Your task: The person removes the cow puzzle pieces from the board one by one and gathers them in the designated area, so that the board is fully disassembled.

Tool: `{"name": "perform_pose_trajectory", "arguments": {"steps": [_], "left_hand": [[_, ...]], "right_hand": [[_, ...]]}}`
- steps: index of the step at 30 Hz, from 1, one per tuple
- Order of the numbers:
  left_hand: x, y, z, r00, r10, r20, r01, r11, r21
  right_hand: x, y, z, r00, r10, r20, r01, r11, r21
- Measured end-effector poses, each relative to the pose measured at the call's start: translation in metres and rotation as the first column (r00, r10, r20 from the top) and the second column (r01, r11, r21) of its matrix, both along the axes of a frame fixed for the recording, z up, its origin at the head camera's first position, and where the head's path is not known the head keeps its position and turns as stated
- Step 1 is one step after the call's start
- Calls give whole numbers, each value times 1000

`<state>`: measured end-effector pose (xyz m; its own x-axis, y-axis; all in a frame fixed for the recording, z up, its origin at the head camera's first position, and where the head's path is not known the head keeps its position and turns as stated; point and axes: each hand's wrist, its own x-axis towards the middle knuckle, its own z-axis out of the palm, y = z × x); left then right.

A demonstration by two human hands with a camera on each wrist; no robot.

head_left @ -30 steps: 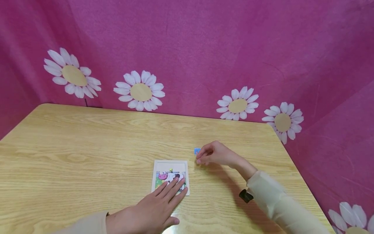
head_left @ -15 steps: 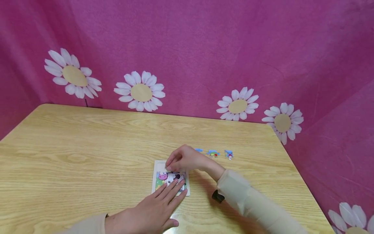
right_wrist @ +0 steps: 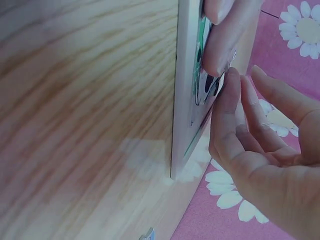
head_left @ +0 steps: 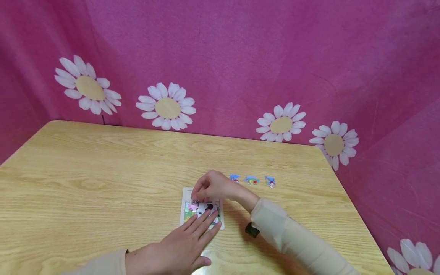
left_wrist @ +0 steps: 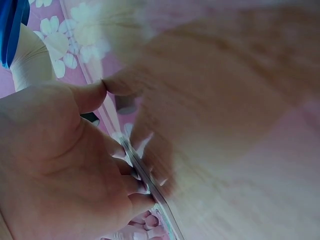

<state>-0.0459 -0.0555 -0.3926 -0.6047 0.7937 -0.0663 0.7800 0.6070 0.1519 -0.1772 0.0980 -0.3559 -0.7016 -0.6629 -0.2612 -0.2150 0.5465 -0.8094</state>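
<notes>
A jigsaw puzzle tray [head_left: 181, 217] with a pale frame and a cow picture lies on the table. My left hand [head_left: 175, 244] rests flat across its near part, fingers straight over the cow. Above the tray's far part, my right hand [head_left: 214, 186] pinches a small puzzle piece between thumb and fingertips, mostly hidden by the fingers. In the right wrist view, the right fingertips [right_wrist: 232, 75] are right at the tray surface, close to the left fingers. The left wrist view shows the left palm [left_wrist: 65, 160] with its fingertips over the tray edge.
Three loose puzzle pieces lie in a row beyond the right wrist: a left one [head_left: 235, 178], a middle one [head_left: 252, 180] and a right one [head_left: 270, 181]. A pink curtain [head_left: 220, 68] with white flowers hangs behind the wooden table [head_left: 103, 172].
My right hand has moved left from beside the loose pieces to over the tray, then slightly lower left, uncovering the loose pieces. The left hand has stayed in place.
</notes>
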Motion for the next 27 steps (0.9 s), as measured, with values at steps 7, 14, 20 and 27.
{"name": "perform_pose_trajectory", "arguments": {"steps": [7, 14, 20, 27], "left_hand": [[0, 1, 1, 999, 1, 40, -2, 1000, 13], [3, 3, 7, 1000, 23, 6, -23, 1000, -20], [2, 4, 6, 999, 38, 30, -37, 999, -30], [2, 5, 9, 995, 48, 87, -44, 998, -47]], "right_hand": [[2, 2, 4, 1000, -6, 30, 8, 999, -46], [4, 2, -2, 999, 1, 41, 2, 998, -60], [4, 2, -3, 999, 37, 40, -33, 995, -89], [7, 1, -2, 995, 94, 9, -93, 990, -110]]}}
